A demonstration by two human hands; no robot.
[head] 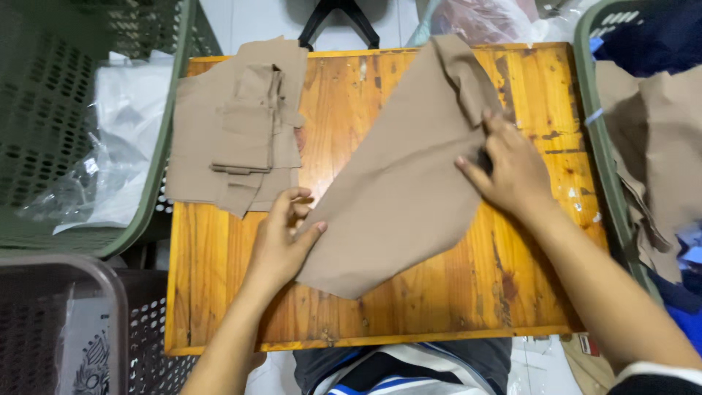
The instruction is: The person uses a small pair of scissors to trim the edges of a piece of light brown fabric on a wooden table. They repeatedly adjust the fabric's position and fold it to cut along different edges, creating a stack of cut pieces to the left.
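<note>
The tan cloth piece (398,190) is being pinched by the left hand (281,241) and right hand (512,172); it is hanging near the folded stack (238,124), which may be getting disturbed

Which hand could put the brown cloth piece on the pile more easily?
Probably the left hand: it holds the tan cloth piece's near edge, closest to the stack of folded tan cloth at the wooden table's far left. The right hand is farther away.

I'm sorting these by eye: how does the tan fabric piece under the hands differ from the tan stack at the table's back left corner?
The fabric piece is a single layer spread diagonally, its top corner folded over; the stack is several pieces lying one on another. The left hand and right hand hold the piece; nothing touches the stack. The stack overhangs the wooden table; the piece lies within it. Both are the same tan cloth.
</note>
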